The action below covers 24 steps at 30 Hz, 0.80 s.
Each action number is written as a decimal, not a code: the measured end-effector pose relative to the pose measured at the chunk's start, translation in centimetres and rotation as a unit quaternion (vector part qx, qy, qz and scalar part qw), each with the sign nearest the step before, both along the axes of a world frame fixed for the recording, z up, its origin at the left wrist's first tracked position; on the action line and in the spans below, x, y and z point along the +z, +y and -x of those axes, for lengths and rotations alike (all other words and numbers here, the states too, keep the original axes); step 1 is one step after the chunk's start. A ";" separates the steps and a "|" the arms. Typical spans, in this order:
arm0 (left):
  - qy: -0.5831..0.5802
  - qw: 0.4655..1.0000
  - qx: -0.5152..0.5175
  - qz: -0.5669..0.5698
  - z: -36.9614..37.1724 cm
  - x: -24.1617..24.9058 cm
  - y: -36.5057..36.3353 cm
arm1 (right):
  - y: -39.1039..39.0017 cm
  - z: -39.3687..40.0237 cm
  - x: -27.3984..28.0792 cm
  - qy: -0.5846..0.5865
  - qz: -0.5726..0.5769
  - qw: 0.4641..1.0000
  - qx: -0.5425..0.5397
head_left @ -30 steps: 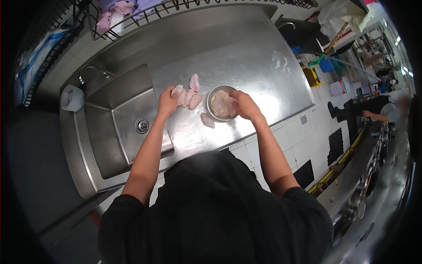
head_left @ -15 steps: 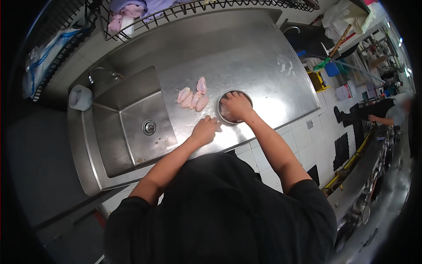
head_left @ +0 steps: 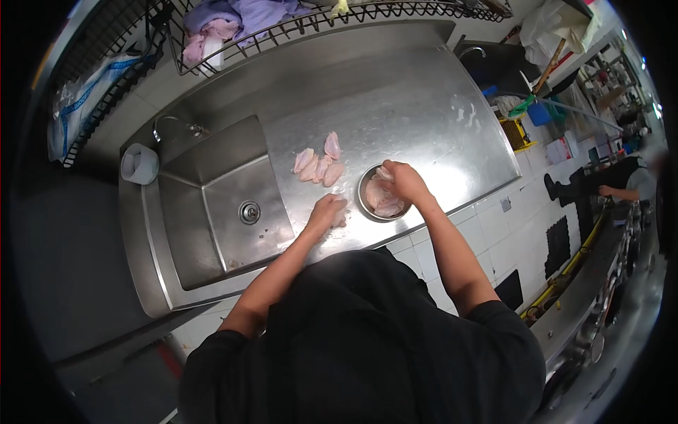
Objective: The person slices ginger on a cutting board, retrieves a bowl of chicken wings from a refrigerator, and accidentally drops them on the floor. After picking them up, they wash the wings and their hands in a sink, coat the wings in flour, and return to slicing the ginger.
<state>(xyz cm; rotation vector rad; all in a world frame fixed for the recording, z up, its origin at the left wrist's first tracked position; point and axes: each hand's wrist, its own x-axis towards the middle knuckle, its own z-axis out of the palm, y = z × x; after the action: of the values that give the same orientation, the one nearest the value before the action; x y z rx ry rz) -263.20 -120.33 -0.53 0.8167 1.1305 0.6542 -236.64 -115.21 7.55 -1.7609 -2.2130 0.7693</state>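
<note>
Raw chicken wings (head_left: pixel 321 167) lie in a loose cluster on the steel counter, pale pink and wet. To their right stands a round metal bowl (head_left: pixel 362 203) with more wing pieces (head_left: pixel 385 201) inside. My right hand (head_left: pixel 407 184) is over the bowl's upper right rim, its fingers closed on a chicken wing (head_left: pixel 383 173). Left of the bowl, just above the counter and below the cluster, is my left hand (head_left: pixel 327 213). Its fingers are smeared by motion, so what they hold, if anything, does not show.
A sink basin (head_left: pixel 233 169) with a faucet (head_left: pixel 166 127) is on the left, a white container (head_left: pixel 140 164) at its corner. Above the counter hangs a wire rack (head_left: pixel 282 32) with cloths (head_left: pixel 247 15). Another person (head_left: pixel 621 185) is at the far right.
My right hand has lifted from inside the bowl to its upper right rim, with a wing in its fingers. The bowl's contents now show. The whole view has shifted slightly.
</note>
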 end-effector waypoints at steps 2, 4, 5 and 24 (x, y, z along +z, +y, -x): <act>0.012 1.000 0.008 0.007 -0.2 1.2 0.2 | -0.3 0.3 1.9 0.019 0.017 0.999 -0.047; -0.089 0.994 0.063 0.030 -0.4 1.1 0.4 | -0.7 0.6 2.7 0.033 0.039 0.994 -0.097; -0.157 0.984 0.064 0.046 -0.5 1.0 0.9 | -0.8 0.9 3.0 0.096 0.034 0.986 -0.135; -0.348 0.927 0.117 0.072 -0.5 1.4 2.6 | -1.8 4.1 -1.8 -0.113 -0.002 0.994 -0.002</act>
<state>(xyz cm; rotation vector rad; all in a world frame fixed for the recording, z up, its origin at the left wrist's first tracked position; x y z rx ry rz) -262.70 -117.70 0.88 0.2704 0.6105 0.9516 -240.75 -117.00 5.70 -1.9365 -2.3473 0.5878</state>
